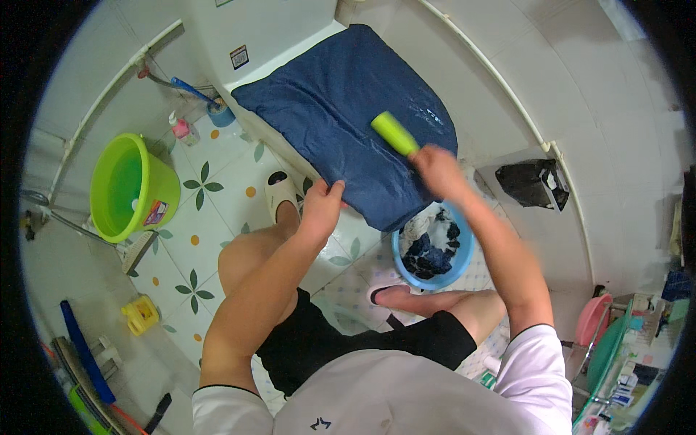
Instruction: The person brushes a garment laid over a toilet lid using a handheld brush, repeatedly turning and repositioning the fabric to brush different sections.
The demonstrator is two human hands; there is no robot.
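A wet dark blue cloth [348, 103] lies spread over a white surface in front of me, with some suds near its right side. My left hand [323, 204] pinches the cloth's near left edge. In my right hand [437, 169] is a lime-green brush [394, 133], held by its near end over the right part of the cloth; its bristles are hidden. Just below the cloth's near corner stands a light blue basin [398, 258] with dark and pale clothes [432, 253] in suds.
On the tiled floor at left stand a lime-green bucket [166, 182], a pink pump bottle [185, 132], a toilet brush in a blue holder [220, 114] and a yellow jug [141, 315]. A black bag [527, 182] hangs at the right wall. A pink basin [590, 321] is at far right.
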